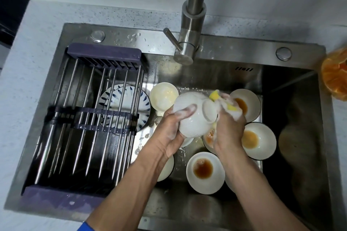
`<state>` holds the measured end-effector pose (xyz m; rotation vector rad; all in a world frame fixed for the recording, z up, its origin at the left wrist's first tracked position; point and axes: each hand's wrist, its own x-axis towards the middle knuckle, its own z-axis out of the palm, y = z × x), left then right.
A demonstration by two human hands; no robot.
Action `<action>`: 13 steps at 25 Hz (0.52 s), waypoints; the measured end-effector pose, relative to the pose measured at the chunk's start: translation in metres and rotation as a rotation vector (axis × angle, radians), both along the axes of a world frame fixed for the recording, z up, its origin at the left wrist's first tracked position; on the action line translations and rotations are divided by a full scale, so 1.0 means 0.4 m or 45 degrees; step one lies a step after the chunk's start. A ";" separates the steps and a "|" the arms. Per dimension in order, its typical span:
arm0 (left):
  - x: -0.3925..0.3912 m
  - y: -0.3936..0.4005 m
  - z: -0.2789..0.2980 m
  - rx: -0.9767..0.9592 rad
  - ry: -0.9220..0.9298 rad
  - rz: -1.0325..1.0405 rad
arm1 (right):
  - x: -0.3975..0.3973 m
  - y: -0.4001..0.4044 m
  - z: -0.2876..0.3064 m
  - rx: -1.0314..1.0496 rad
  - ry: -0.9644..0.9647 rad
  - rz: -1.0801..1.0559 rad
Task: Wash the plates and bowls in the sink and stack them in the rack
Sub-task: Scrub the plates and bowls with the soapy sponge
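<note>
My left hand (173, 129) grips a soapy white bowl (195, 116) turned bottom-up above the steel sink (293, 84). My right hand (230, 129) holds a foamy yellow sponge (228, 104) against the bowl's base ring. Several white bowls with brown sauce residue lie in the sink: one (205, 172) in front, one (258, 140) to the right, one (247, 103) behind the sponge. A paler bowl (163, 95) lies to the left. The metal rack (90, 118) with purple ends spans the sink's left part. Under its bars lies a blue-patterned plate (122, 99).
The steel faucet (191, 30) rises at the back middle, its spout over the bowls; no water runs. An orange plastic bag (336, 78) lies on the counter at the right edge. A speckled white countertop (28, 80) surrounds the sink.
</note>
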<state>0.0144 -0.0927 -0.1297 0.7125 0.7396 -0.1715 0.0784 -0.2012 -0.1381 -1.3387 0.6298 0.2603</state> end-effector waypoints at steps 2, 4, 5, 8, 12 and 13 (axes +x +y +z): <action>0.009 -0.012 -0.007 0.163 0.071 -0.030 | 0.052 0.018 0.050 -0.015 -0.095 0.383; 0.014 -0.008 -0.020 0.294 0.027 -0.019 | 0.064 0.037 0.075 -0.233 -0.169 0.793; 0.016 -0.005 -0.024 0.306 0.004 0.019 | 0.058 0.044 0.074 -0.352 -0.294 0.920; 0.010 -0.021 -0.019 0.308 -0.042 0.043 | 0.022 0.049 0.039 -0.494 -0.532 1.073; 0.007 -0.027 -0.024 0.294 -0.062 0.025 | 0.023 0.010 0.022 -0.613 -0.637 1.008; 0.012 -0.029 -0.025 0.307 -0.061 -0.001 | 0.026 0.010 0.020 -0.607 -0.679 1.030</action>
